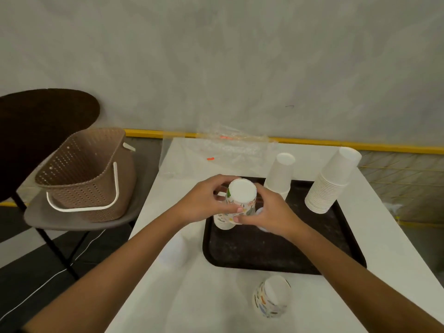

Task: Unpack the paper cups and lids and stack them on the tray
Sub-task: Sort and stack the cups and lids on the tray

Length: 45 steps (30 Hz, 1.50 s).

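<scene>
1. The dark tray (276,255) lies on the white table (168,296), and every place below is given from this tray.
2. A stack of printed paper cups (241,195), bottoms up and a little tilted, is at the far-left corner of the tray. Its lower end is over the tray's left part.
3. The left hand (204,203) grips this stack from the left. Its fingers are curled round the upper cups and the thumb lies on the near side.
4. The right hand (269,215) holds the same stack from the right, also with curled fingers and the thumb tip pressed on the near side.
5. A short stack of plain white cups (280,174) stands upside down at the tray's far edge, just right of the held stack.
6. A tall white stack (332,181) leans at the tray's far-right corner.
7. A few more printed cups (271,296) lie on the table just in front of the tray's near edge.
8. Clear plastic wrap (230,145) lies behind the tray.
9. A brown basket (89,174) sits on a grey chair (79,222), well left of the tray.
</scene>
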Motion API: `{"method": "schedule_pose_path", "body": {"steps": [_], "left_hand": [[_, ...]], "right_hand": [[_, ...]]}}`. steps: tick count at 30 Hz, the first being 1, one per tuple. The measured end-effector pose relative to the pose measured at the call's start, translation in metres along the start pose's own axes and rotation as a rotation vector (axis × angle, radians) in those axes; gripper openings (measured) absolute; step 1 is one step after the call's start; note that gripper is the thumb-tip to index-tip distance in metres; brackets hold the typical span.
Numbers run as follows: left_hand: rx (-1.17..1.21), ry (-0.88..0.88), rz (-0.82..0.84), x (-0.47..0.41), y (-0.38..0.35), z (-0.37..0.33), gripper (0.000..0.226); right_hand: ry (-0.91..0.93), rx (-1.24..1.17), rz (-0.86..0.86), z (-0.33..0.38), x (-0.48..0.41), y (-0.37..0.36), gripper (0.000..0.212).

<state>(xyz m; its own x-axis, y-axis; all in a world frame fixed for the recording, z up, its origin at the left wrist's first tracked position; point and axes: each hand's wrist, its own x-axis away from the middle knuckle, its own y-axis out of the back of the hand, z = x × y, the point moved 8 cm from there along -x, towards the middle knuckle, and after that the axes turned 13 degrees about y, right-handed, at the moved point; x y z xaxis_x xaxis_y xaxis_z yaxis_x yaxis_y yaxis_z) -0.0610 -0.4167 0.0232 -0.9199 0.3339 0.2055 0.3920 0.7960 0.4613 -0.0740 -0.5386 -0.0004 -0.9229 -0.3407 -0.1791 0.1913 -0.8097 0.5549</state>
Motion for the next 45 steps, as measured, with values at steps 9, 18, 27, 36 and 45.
{"method": "schedule_pose_path", "body": {"steps": [9, 18, 27, 36, 45], "left_hand": [[0.039, 0.062, -0.078, -0.057, 0.019, 0.036, 0.061], [0.012, 0.222, -0.049, -0.082, -0.003, 0.097, 0.063], [-0.006, 0.290, -0.111, -0.067, 0.000, 0.111, 0.069], [0.001, 0.266, -0.075, -0.008, -0.023, 0.104, 0.058], [-0.029, 0.224, 0.122, 0.040, -0.096, 0.090, 0.048]], "right_hand": [[-0.073, -0.043, -0.046, -0.042, -0.058, -0.021, 0.071], [-0.246, -0.017, 0.040, -0.104, -0.061, -0.067, 0.074], [-0.289, 0.013, 0.086, -0.114, -0.037, -0.049, 0.078], [-0.278, 0.016, -0.019, -0.101, 0.041, 0.001, 0.058], [-0.317, 0.014, 0.069, -0.111, 0.129, 0.015, 0.048]]}}
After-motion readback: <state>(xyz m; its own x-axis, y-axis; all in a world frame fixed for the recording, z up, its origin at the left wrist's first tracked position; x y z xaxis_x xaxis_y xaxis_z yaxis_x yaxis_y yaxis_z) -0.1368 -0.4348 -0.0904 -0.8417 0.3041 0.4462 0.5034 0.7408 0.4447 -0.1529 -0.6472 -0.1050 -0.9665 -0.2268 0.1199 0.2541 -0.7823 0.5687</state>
